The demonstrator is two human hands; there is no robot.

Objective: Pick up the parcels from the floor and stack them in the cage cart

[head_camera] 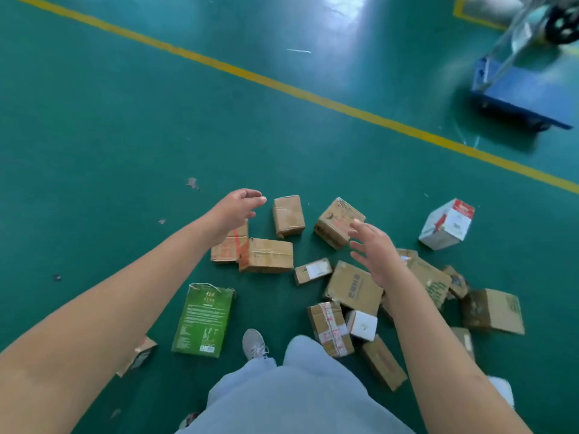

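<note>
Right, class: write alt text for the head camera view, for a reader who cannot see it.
A person reaches both open hands, left hand and right hand, down toward scattered cardboard parcels on a green floor. A green box lies near their shoe; a blue cart stands beyond a yellow line.

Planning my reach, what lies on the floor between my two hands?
In the head view, one small brown parcel stands between the left hand and the right hand; neither touches it.
</note>
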